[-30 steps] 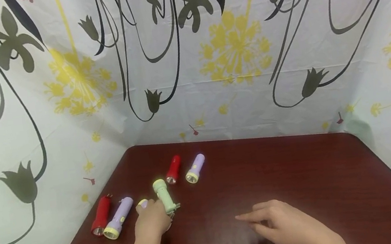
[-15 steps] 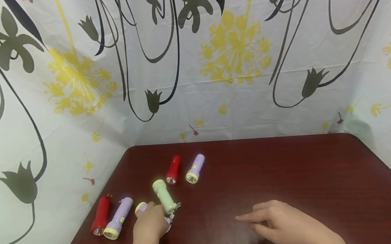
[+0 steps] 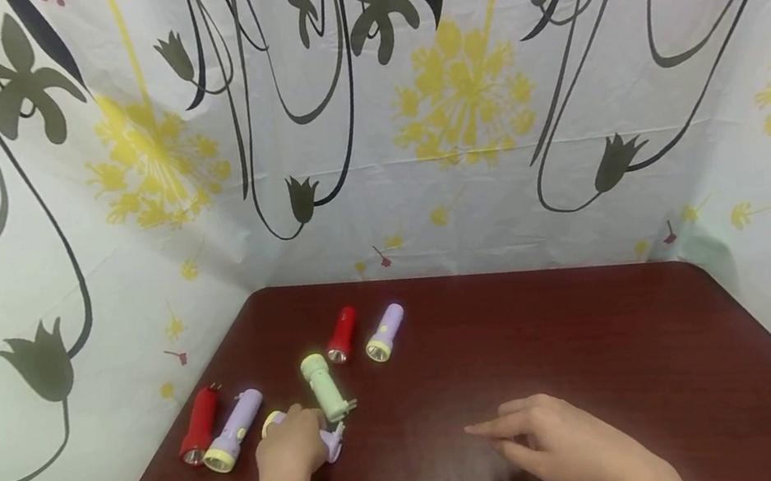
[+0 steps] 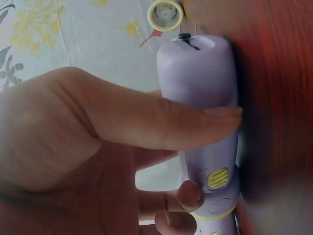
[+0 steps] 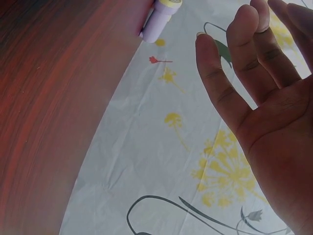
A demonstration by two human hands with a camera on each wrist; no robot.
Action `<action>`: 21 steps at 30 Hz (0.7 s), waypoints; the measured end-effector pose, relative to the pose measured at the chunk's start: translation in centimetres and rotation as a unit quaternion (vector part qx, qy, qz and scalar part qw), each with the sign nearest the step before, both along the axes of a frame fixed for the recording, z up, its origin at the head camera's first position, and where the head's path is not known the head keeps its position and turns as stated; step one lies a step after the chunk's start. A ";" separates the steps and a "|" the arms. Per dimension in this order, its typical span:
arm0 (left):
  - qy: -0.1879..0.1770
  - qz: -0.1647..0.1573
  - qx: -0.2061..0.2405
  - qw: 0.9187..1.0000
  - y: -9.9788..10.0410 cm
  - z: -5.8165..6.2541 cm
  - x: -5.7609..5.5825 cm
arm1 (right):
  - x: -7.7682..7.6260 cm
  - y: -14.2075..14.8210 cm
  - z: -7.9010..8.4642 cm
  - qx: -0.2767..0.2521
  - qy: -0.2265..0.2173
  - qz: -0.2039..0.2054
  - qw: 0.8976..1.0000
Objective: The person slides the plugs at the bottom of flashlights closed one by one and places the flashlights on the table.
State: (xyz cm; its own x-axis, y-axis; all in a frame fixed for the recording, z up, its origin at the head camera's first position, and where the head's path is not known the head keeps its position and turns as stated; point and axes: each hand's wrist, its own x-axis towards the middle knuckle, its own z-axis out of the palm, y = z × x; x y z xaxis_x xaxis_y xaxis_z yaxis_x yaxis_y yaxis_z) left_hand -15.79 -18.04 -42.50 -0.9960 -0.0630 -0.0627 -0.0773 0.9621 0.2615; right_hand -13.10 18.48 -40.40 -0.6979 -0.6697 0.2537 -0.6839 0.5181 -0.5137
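My left hand [image 3: 289,456] grips a lavender flashlight [image 3: 331,445] low over the table, with the pale yellow head to the upper left and the tail to the right. In the left wrist view, the thumb lies across the flashlight's body [image 4: 200,78] above a yellow switch, and two thin prongs stick out of its end. Just behind it lies a light green flashlight [image 3: 325,387]. To the left rests another lavender flashlight [image 3: 236,427] beside a red flashlight [image 3: 200,424]. My right hand [image 3: 561,443] holds nothing, its fingers loosely extended at the right of the table.
Farther back lie a smaller red flashlight [image 3: 343,333] and a smaller lavender flashlight [image 3: 386,332], side by side. A dark red-brown tabletop [image 3: 594,334] carries everything. Patterned white cloth [image 3: 389,215] hangs along its back and sides.
My left hand has shifted slightly left and toward me with the lavender flashlight, drawing it away from the green one. More of its tail now shows. The right hand stays put.
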 end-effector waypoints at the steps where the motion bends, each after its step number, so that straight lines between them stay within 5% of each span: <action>1: -0.002 -0.001 -0.001 1.000 -0.1 0.1 0.1 | 0.0 0.0 0.0 0.000 -0.002 0.000 1.000; 13: 0.021 -0.024 -0.002 0.999 0.0 3.5 1.4 | -0.2 0.2 -0.1 0.000 0.005 0.011 1.000; 21: 0.042 -0.040 -0.003 0.998 0.2 4.2 1.7 | -0.2 0.4 -0.1 -0.003 0.006 0.020 1.000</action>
State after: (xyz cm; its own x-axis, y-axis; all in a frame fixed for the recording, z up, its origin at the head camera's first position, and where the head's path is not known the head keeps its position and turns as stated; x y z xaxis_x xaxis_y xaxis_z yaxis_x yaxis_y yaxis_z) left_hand -14.12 -17.80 -38.25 -0.9996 0.0165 0.0207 0.0212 0.9660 0.2576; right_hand -13.28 18.88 -40.53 -0.6683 -0.6948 0.2659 -0.7095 0.4878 -0.5086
